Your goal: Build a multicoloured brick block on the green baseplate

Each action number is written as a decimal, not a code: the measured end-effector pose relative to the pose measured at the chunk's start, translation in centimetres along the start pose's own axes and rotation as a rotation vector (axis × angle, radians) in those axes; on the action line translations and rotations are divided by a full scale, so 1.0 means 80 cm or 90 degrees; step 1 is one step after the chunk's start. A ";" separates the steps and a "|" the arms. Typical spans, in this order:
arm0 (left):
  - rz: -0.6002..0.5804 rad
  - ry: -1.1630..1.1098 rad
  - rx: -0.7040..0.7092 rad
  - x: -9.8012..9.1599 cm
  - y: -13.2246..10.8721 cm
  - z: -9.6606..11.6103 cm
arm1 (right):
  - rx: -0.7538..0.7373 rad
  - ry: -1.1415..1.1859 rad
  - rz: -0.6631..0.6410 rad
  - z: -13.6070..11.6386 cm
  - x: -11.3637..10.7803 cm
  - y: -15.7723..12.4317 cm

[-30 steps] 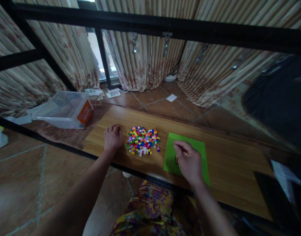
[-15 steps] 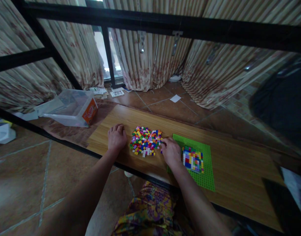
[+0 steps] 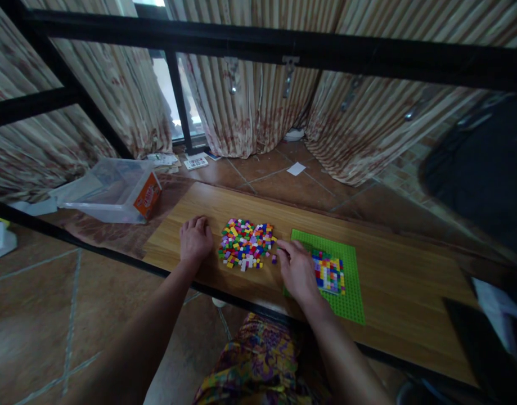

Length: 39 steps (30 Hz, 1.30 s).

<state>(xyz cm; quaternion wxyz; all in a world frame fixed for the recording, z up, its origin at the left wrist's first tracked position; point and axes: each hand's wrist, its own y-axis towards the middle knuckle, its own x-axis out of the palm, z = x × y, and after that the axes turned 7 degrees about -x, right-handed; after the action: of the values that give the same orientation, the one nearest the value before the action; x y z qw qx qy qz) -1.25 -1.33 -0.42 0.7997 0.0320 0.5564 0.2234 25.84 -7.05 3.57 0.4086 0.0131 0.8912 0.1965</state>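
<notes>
Forearms outstretched, left hand back-up, right hand loosely curled

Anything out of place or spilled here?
Minor things: a white sheet lies alone on the floor, as if dropped. One purple brick sits apart from the brick pile, near the right hand.

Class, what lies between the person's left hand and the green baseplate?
The head view shows a loose pile of multicoloured toy bricks between the left hand and the green baseplate; the right hand also extends partly into that stretch.
</notes>
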 end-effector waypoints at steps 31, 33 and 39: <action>0.017 0.007 0.026 0.006 0.005 -0.006 | 0.305 0.273 0.201 0.129 -0.070 -0.054; 0.013 0.010 0.024 0.004 0.005 -0.005 | 0.319 0.294 0.207 0.126 -0.071 -0.052; 0.008 0.015 0.019 0.002 0.004 -0.003 | 0.412 0.413 0.198 0.115 -0.074 -0.046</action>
<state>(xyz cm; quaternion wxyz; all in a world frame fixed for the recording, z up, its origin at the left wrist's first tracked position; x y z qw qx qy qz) -1.53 -1.01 -0.59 0.7909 0.0444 0.5690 0.2207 37.06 -8.41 1.14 0.0506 0.2108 0.9755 -0.0379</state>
